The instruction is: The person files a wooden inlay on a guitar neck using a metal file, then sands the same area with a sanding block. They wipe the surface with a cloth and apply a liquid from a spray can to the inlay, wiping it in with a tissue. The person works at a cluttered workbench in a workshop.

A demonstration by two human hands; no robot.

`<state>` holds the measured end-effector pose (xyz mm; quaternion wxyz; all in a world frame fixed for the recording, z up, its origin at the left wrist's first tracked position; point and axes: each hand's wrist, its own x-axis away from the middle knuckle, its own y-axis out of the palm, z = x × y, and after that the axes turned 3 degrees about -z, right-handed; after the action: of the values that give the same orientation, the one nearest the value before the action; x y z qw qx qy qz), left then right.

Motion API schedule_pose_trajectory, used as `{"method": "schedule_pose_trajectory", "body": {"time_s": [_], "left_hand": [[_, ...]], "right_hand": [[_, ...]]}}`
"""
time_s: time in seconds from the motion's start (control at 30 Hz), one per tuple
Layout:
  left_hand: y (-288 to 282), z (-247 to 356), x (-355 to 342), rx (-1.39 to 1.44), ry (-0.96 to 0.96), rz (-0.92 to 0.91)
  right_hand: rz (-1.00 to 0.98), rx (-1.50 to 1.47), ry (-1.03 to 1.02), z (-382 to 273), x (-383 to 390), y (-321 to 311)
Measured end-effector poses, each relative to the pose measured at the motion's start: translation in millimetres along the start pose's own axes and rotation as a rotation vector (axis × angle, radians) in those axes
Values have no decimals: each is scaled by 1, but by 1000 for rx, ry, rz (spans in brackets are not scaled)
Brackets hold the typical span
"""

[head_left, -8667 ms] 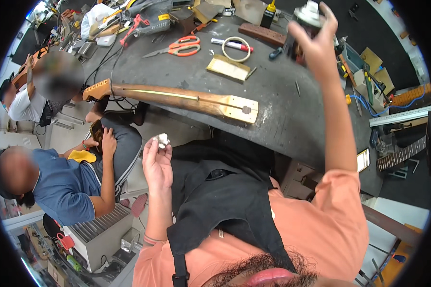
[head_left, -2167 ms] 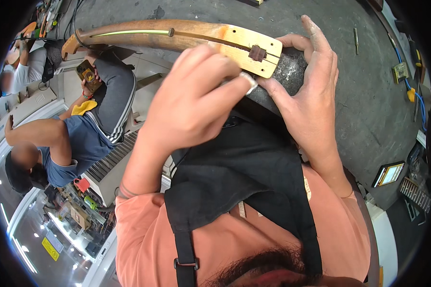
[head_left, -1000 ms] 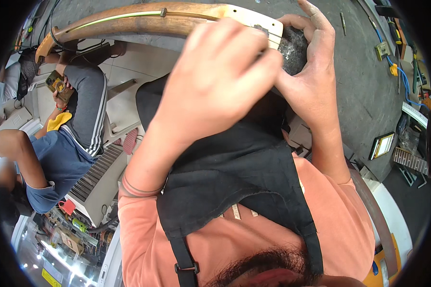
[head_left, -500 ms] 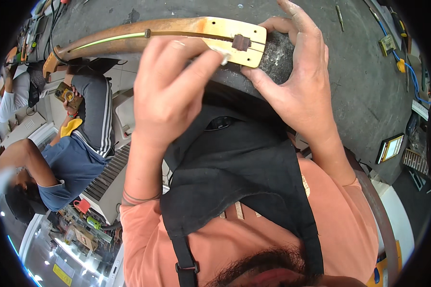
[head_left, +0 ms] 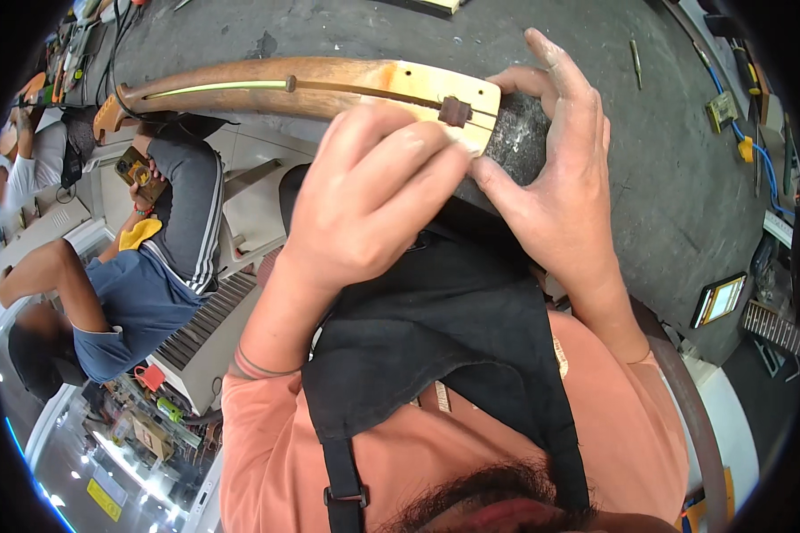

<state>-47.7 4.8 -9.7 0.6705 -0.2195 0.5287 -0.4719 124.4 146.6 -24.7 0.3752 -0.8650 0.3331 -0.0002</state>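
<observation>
A brown wooden guitar neck [head_left: 240, 75] lies across the dark table, back side up. Its pale yellow heel end [head_left: 422, 82] has screw holes. Along its middle runs a groove, holding a light green strip [head_left: 227, 86] towards the far left. A small dark brown block [head_left: 454, 112] sits over the groove near the heel's end. My left hand [head_left: 378, 191] is closed in a pinch at the heel's near edge; its fingers hide the small white wad seen there earlier. With thumb and index finger at two corners of the heel, my right hand [head_left: 564, 133] grips the neck's end.
Grey dust [head_left: 517, 138] covers a patch of the table beside the heel. A pen-like tool [head_left: 636, 64] and a blue cable [head_left: 764, 164] lie on the right, above a propped-up screen [head_left: 720, 300]. Another person [head_left: 138, 311] sits at the left, holding a phone [head_left: 140, 175].
My left hand has slid right along the heel towards its end. The view has shifted a little, so the neck appears lower. My right hand stays at the heel's end.
</observation>
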Motion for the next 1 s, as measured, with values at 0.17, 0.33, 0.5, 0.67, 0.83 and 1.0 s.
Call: {"method": "schedule_pose_trajectory", "body": {"time_s": [0.17, 0.33, 0.5, 0.67, 0.83, 1.0], "left_hand": [[-7, -15, 5, -57, -25, 25], [-11, -9, 11, -42, -11, -26], [8, -7, -4, 22, 11, 41], [-15, -10, -2, 119, -87, 46], [-10, -32, -19, -103, -75, 23], [-1, -20, -33, 23, -74, -18]], "right_hand": [[-3, 2, 36, -2, -1, 1], [-12, -6, 46, -2, -1, 0], [-10, -8, 45, -2, -2, 2], [-12, -15, 60, -2, -1, 0], [-20, -4, 46, -4, -2, -2], [-13, -20, 50, -2, -1, -1]]}}
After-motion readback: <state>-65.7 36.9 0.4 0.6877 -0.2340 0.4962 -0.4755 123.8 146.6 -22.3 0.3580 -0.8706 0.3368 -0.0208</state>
